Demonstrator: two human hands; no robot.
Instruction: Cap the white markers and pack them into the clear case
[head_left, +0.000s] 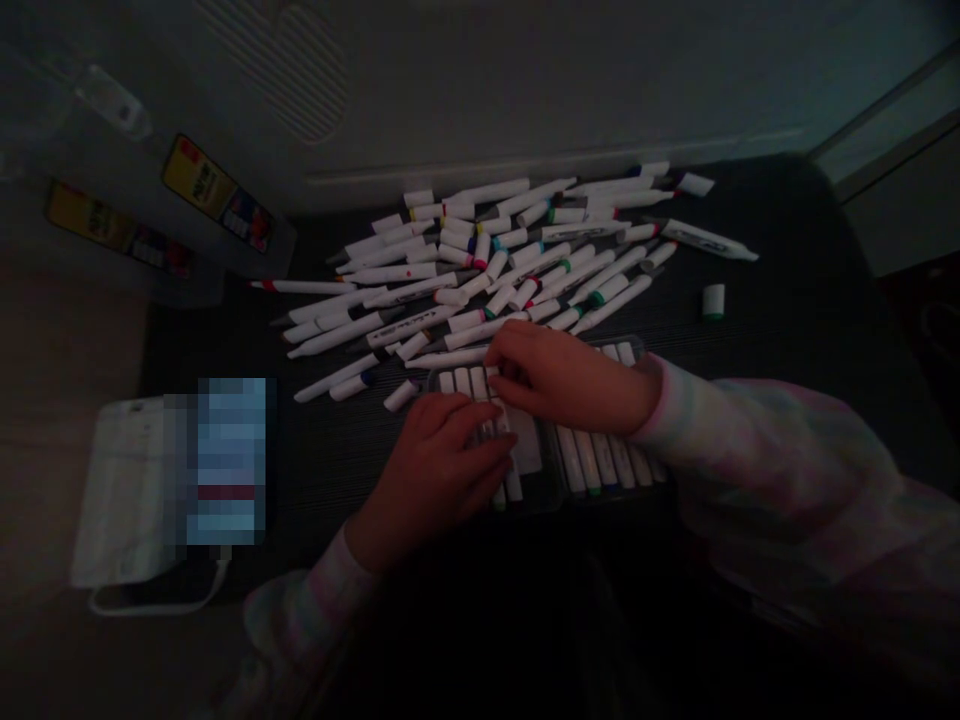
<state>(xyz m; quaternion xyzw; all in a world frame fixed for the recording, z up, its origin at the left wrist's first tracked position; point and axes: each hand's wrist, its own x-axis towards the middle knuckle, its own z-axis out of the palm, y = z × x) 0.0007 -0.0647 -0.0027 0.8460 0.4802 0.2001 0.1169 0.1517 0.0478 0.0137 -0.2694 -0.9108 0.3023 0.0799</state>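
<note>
A clear plastic case with two trays lies on the dark table in front of me. Its left tray [551, 490] holds a row of white markers [463, 380] along its left side. My left hand [439, 465] bends over this row, fingers closed about the lower part of a white marker [513, 482]. From the right, my right hand [566, 378] reaches over the case, its fingers curled in a pinch at the upper end of that marker. Their exact contact is partly hidden. Several capped markers [592, 465] fill the right tray, partly under my right wrist.
Loose white markers and caps [480, 265] lie heaped behind the case. A lone green-edged cap [713, 302] sits at the right. On the left are a phone [231, 460] with a blurred screen, a white box-like device [127, 490] and a white cable [161, 607]. Labelled clear packaging [217, 195] stands behind.
</note>
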